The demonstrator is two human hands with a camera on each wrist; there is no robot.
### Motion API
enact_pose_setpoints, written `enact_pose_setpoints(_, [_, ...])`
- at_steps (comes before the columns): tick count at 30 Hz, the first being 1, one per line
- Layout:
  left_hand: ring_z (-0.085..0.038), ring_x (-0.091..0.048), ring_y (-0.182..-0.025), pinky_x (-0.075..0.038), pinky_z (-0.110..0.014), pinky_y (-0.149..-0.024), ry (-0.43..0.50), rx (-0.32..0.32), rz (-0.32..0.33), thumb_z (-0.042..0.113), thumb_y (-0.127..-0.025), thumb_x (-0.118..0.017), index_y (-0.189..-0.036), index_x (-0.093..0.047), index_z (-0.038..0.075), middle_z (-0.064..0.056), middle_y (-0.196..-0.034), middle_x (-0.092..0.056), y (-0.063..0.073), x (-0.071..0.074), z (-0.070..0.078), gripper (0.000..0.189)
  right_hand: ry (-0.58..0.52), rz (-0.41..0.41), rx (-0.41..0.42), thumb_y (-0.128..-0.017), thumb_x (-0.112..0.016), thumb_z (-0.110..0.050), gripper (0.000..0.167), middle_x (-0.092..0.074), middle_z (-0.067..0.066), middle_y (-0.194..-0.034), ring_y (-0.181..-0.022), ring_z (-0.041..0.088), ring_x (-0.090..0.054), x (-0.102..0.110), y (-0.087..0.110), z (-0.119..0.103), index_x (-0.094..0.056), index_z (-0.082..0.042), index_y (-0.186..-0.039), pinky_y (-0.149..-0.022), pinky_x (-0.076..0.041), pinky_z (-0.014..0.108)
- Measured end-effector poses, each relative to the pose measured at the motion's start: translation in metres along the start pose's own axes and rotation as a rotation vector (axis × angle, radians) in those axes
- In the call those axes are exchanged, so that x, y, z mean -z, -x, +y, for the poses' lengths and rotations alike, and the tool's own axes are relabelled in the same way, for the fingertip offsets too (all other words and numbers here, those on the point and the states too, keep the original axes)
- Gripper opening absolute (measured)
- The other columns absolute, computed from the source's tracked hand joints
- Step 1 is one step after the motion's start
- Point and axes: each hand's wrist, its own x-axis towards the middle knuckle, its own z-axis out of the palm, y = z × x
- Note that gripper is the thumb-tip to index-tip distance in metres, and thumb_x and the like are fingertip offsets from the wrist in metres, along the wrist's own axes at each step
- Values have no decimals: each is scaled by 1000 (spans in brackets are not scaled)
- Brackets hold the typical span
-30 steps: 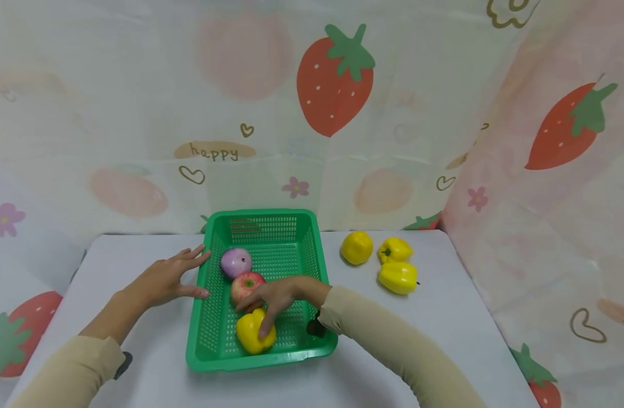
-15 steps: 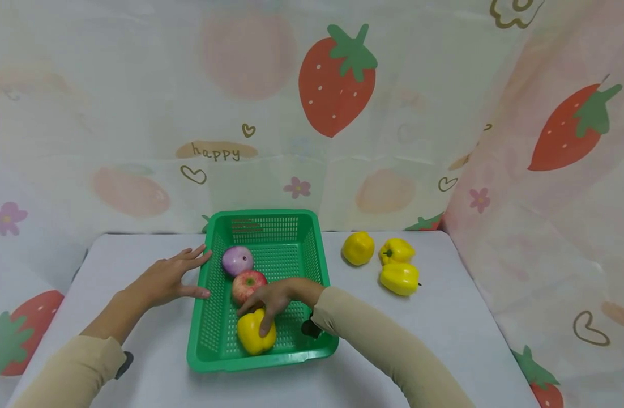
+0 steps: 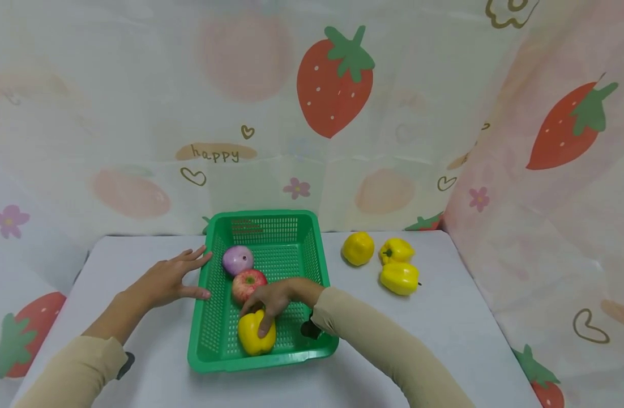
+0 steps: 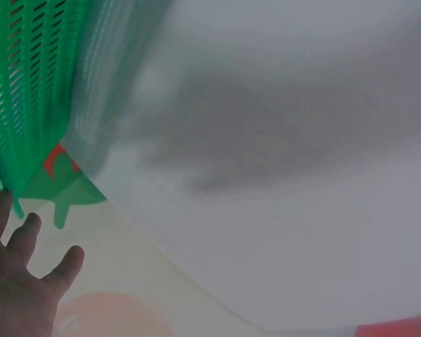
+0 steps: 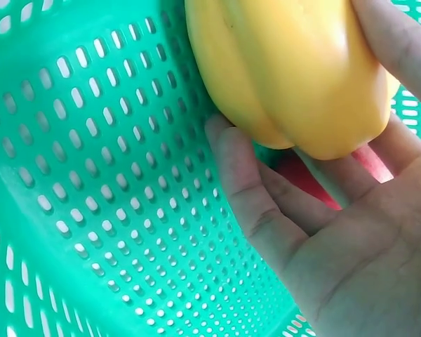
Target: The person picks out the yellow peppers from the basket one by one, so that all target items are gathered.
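Note:
My right hand point(image 3: 271, 300) reaches into a green plastic basket point(image 3: 263, 362) and holds a yellow bell pepper point(image 3: 255, 335) near its front wall. In the right wrist view, the thumb lies on one side of the pepper point(image 5: 295, 77) and curled fingers point(image 5: 242, 168) on the other. Just behind that hand sits a red apple point(image 3: 248, 285), partly covered by it. A pale purple, onion-like round thing point(image 3: 238, 260) touches the apple. My left hand point(image 3: 169, 280) is spread at the basket's left rim, its fingertips at the edge.
On the white table point(image 3: 393, 345), to the right of the basket, lie a rounded yellow pepper-like item point(image 3: 358, 248) and two yellow bell peppers, one behind point(image 3: 396, 250) and one in front point(image 3: 400, 278). A strawberry-print cloth point(image 3: 271, 113) hangs behind the table.
Over the last second my right forearm has shifted slightly left. The hand stays at the same pepper, and my left hand keeps its place at the rim.

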Motion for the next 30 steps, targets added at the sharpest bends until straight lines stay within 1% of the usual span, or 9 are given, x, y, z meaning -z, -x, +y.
enact_pose_setpoints(5, [-53,-33,-138,-37,-73,-98,-3,1,0,55,-77,-79,-149,-44,5,-22,-156,-34,0,2,1,94,-13,5,-1,-85,-82,-27,62,-57,-6,-136,-121,7,-52,2,3,0,-56,-18,-140,-106,-41,25])
enact_pose_setpoints(12, [-54,-33,-138,-37,-73,-98,-6,5,-9,54,-78,-78,-149,-44,5,-23,-156,-34,0,2,3,93,-62,-7,-14,-85,-81,-28,59,-58,-6,-133,-119,8,-52,7,13,-2,-57,-20,-139,-97,-49,25])
enact_pose_setpoints(16, [-54,-33,-138,-37,-73,-98,-4,2,-7,54,-77,-79,-148,-44,4,-23,-156,-34,1,1,4,94,-45,-7,7,-86,-80,-30,60,-57,-7,-132,-119,8,-52,14,23,-5,-56,-20,-139,-98,-48,25])
enact_pose_setpoints(20, [-53,-33,-138,-36,-74,-98,-9,5,-8,56,-77,-78,-148,-44,4,-23,-156,-34,0,1,4,94,-40,12,27,-86,-80,-32,62,-57,-5,-132,-119,10,-51,24,36,-8,-55,-18,-140,-97,-49,25])
enact_pose_setpoints(27, [-53,-32,-139,-35,-75,-99,-5,4,-17,58,-76,-78,-149,-44,5,-23,-157,-33,-2,2,4,96,-125,34,29,-86,-80,-29,62,-55,-2,-134,-115,14,-53,48,68,-10,-54,-19,-141,-90,-56,35])
enact_pose_setpoints(30, [-54,-32,-138,-36,-74,-98,-5,3,-19,58,-76,-77,-149,-43,5,-23,-157,-32,-2,2,4,97,-113,50,42,-85,-80,-30,64,-56,-3,-134,-115,13,-53,58,82,-11,-54,-20,-142,-88,-57,34])
